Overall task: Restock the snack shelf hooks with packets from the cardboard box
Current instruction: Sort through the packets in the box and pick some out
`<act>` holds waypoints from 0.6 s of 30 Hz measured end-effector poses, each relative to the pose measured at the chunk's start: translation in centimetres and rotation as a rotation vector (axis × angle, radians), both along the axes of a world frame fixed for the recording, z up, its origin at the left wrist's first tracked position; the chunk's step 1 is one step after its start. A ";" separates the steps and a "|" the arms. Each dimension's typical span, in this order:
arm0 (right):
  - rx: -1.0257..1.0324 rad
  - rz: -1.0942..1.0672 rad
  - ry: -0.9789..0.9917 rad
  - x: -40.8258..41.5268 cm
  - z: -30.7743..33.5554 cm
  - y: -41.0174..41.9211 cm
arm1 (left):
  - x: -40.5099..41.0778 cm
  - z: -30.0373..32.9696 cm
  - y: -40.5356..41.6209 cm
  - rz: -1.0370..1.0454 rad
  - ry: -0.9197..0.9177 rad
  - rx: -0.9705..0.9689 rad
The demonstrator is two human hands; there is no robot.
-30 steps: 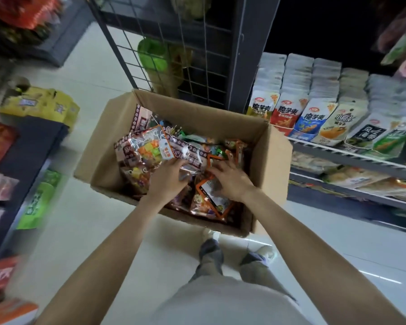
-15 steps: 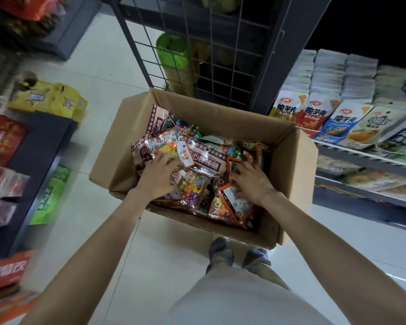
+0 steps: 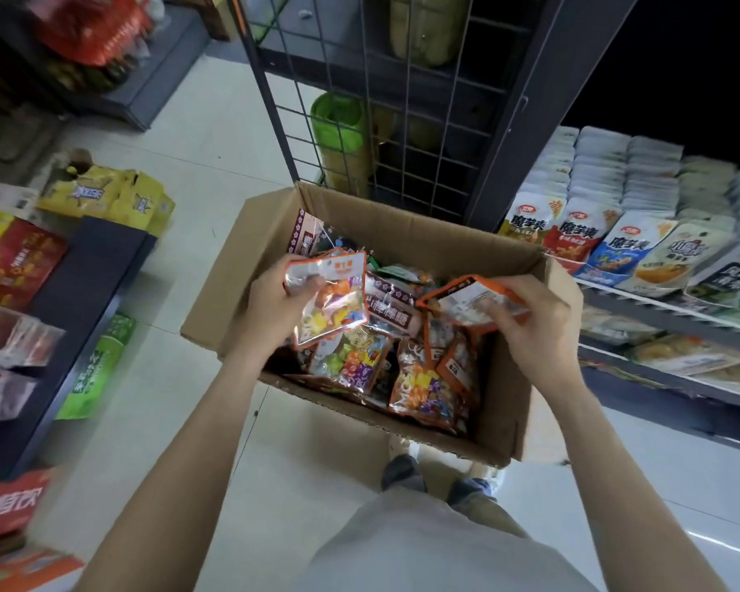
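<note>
Standing over the box on the floor, both hands are up above it with a packet each. Left hand has its fingers curled around a clear orange-edged packet full of colourful sweets, held upright over the box's left half. Right hand pinches another orange-edged packet by its top, label side showing, tilted over the right half. More packets fill the box underneath, lots of shiny mixed-colour ones. Wire grid stands just past the far side of the box. Shelf on the right is lined with rows of pouches. Yellow and red cartons sit off to the left.
</note>
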State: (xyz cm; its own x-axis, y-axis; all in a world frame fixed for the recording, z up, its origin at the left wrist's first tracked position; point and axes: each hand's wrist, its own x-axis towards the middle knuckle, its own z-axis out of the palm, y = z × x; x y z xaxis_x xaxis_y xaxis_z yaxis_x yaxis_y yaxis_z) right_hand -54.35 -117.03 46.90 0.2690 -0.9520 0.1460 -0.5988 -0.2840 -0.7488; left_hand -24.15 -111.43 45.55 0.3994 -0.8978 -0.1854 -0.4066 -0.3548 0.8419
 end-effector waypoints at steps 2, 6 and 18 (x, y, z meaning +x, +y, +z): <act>-0.156 0.070 -0.123 -0.8 2.3 0.2 | -1.6 1.1 -0.1 0.136 0.264 -0.028; -0.413 0.210 -0.182 -1.5 4.7 0.8 | -6.4 3.2 -0.5 0.132 0.635 -0.016; -0.023 0.047 -0.398 -9.9 4.6 1.9 | -16.9 8.8 -2.4 -0.177 0.519 -0.107</act>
State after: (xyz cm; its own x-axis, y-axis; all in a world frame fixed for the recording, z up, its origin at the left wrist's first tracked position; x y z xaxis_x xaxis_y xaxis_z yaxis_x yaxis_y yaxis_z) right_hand -64.29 -115.08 51.53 0.2301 -0.9355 0.2682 -0.2497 -0.3231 -0.9128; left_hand -41.08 -113.85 54.38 0.1211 -0.9675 -0.2221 0.0249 -0.2207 0.9750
